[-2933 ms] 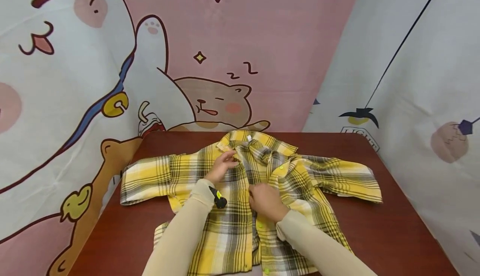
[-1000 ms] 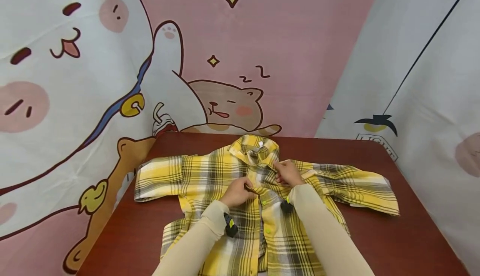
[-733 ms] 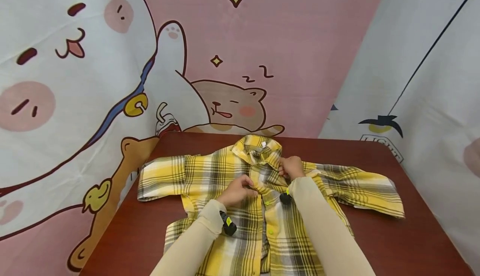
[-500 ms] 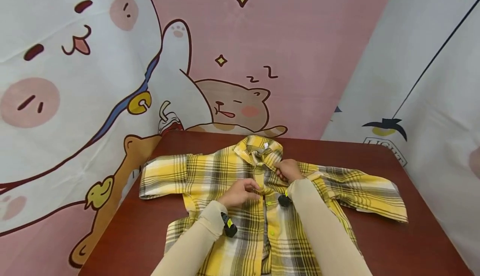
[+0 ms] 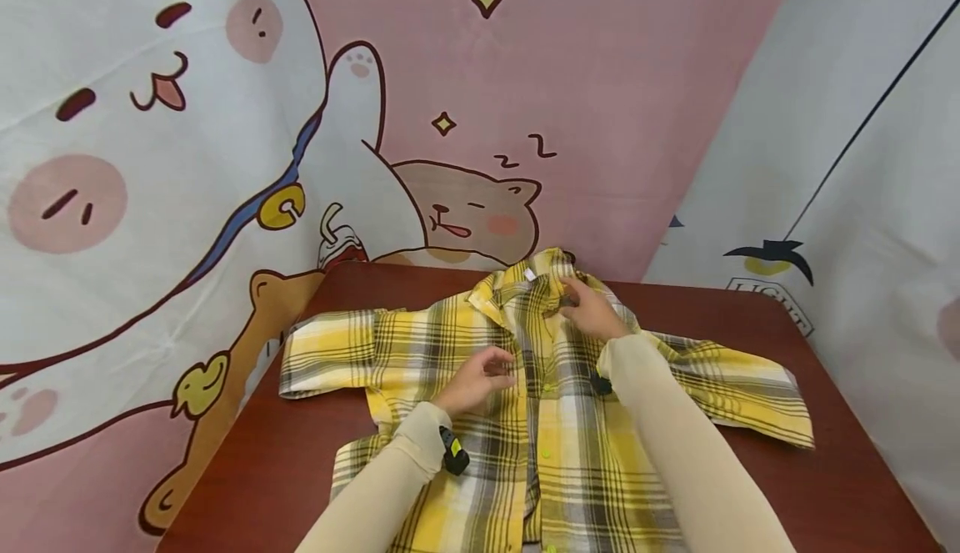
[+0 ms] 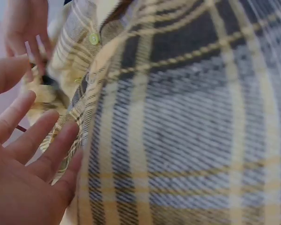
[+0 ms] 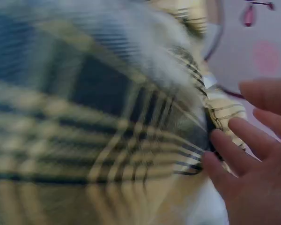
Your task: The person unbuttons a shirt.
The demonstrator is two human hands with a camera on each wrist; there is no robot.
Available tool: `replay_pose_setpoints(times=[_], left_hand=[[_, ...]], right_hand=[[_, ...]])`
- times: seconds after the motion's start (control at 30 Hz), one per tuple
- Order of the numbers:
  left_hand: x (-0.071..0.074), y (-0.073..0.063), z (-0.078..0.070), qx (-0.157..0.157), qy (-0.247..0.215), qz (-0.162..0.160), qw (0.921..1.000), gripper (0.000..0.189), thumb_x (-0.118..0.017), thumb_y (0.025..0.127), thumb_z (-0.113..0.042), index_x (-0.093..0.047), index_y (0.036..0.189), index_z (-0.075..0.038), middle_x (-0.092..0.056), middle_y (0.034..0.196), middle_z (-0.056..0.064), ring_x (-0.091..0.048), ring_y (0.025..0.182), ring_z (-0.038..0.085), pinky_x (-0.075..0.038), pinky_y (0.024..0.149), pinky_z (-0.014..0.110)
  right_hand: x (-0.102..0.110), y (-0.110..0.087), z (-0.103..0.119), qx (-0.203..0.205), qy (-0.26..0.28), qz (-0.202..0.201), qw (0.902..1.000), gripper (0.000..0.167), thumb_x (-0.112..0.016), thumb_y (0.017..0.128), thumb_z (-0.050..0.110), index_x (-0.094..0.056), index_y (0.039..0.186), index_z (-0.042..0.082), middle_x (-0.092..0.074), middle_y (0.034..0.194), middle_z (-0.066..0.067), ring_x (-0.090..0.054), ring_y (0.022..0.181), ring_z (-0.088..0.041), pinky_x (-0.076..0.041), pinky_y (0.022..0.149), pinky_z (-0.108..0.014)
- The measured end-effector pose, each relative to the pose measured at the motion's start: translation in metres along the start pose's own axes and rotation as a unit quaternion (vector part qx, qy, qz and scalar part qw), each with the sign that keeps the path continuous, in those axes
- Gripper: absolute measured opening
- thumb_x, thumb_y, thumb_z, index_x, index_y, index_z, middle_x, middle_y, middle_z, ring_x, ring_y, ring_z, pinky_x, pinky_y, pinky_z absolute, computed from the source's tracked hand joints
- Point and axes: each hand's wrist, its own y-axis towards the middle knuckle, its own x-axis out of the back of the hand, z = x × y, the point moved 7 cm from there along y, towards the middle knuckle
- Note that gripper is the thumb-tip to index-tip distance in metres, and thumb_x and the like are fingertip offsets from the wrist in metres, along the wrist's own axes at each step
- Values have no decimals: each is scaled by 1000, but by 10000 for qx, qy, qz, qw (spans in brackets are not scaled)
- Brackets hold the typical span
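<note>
A yellow, grey and white plaid shirt (image 5: 491, 453) lies spread on the table, its front edges lying close together. Green buttons, such as the button (image 5: 546, 454), line one front edge. My left hand (image 5: 474, 382) hovers over the front opening; its fingers are loosely bent and spread in the left wrist view, pinching nothing. At the collar (image 5: 487, 299), my right hand (image 5: 592, 311) has its fingers extended against or beside the raised cloth. In the right wrist view, those fingers (image 7: 236, 150) look straight near the fabric; whether they touch it is unclear.
The dark red table (image 5: 247, 486) shows on both sides of the shirt. Sleeves reach out left (image 5: 330, 353) and right (image 5: 750, 394). A printed cartoon curtain (image 5: 600, 119) hangs behind the table. A dark wrist camera (image 5: 453, 453) sits on the left wrist.
The right hand has let go of the front edge by the collar and shifted up and right. The collar's right side and that front panel have risen and spread. The left hand has barely moved.
</note>
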Motion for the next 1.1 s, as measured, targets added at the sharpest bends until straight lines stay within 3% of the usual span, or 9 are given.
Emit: replay_pose_setpoints(times=[0.07,0.23,0.37,0.5,0.6,0.7,0.83,0.97,1.1], left_hand=[[0,0,2,13,119,17,9999,38,-67,94,-15,-56,128,-2,-56,127,15,-56,110,30,-47,90,44],[-3,-1,4,71,602,72,9981,34,-65,95,-16,-58,127,-6,-58,125,11,-58,103,24,-49,82,41],[-19,-3,1,285,770,261,9963,31,-64,96,-18,-59,123,-6,-60,114,9,-59,95,21,-49,74,39],[-46,-5,-2,773,153,674,9946,31,-66,94,-19,-57,120,-5,-61,99,8,-62,84,25,-51,67,39],[-61,-5,-4,892,-410,846,9916,31,-68,92,-15,-57,119,-4,-58,90,8,-63,78,28,-53,66,39],[-66,-3,-6,688,-511,718,9937,25,-68,91,-11,-63,115,-6,-58,88,6,-63,77,23,-51,63,37],[-66,-5,-13,173,24,614,9980,15,-70,90,-7,-71,104,-12,-63,90,-1,-61,76,13,-50,62,32],[-75,-12,-24,-472,641,1180,9898,23,-68,89,1,-73,106,-12,-64,92,-2,-59,70,10,-50,60,26],[-91,-18,-25,-525,822,1959,9758,41,-62,90,8,-66,126,-10,-58,107,-1,-52,56,10,-45,53,24]], right_hand=[[-8,-9,-13,-128,-153,-34,9998,55,-54,99,6,-32,150,2,-43,142,-26,-45,126,-42,-42,95,-56],[-15,-28,-31,-130,-528,-907,9944,33,-57,97,8,-56,128,-4,-63,115,-22,-61,103,-37,-49,84,-51],[-27,-36,-30,-1,-683,-945,9932,24,-60,97,13,-64,117,1,-66,107,-16,-63,94,-32,-49,79,-49],[-40,-41,-29,34,-1074,-675,9919,22,-63,96,18,-67,112,3,-67,102,-13,-63,89,-31,-50,78,-50],[-49,-42,-30,218,-1675,-383,9849,21,-66,93,17,-68,107,2,-66,96,-15,-63,88,-34,-49,78,-51],[-54,-44,-32,402,-1992,-260,9788,19,-66,91,13,-67,105,0,-64,95,-17,-61,90,-36,-48,78,-52],[-48,-48,-25,525,-1635,-724,9825,22,-63,94,13,-66,112,0,-64,103,-17,-60,94,-35,-49,79,-52],[-41,-53,-11,787,-1261,-1073,9831,28,-60,97,11,-63,123,1,-63,111,-14,-61,93,-30,-51,77,-49],[-45,-53,-11,682,-1317,-776,9859,33,-56,97,5,-59,129,1,-64,104,-13,-60,83,-25,-50,72,-44]])
